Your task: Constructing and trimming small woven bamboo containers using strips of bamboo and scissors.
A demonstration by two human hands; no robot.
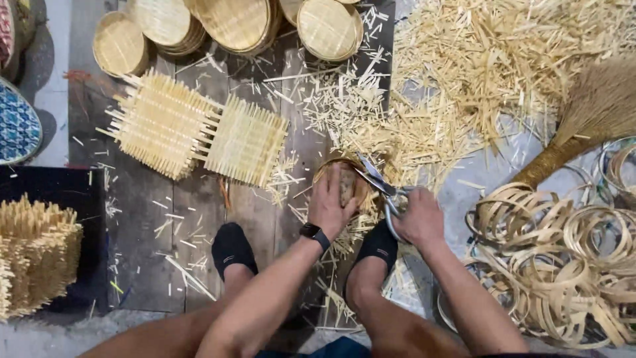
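Note:
My left hand (331,204), with a black watch on the wrist, presses down into a small round woven bamboo basket (349,184) on the floor in front of me. My right hand (419,217) grips a pair of metal scissors (377,181), whose blades reach up along the basket's right rim. Trimmed bamboo ends lie around the basket. My two feet in black socks (232,248) rest just below the basket, one on each side.
Two square woven bamboo mats (199,129) with loose ends lie to the left. Finished round baskets (232,23) are stacked at the top. A heap of bamboo offcuts (490,59), a broom (583,126) and coiled bamboo hoops (556,258) fill the right.

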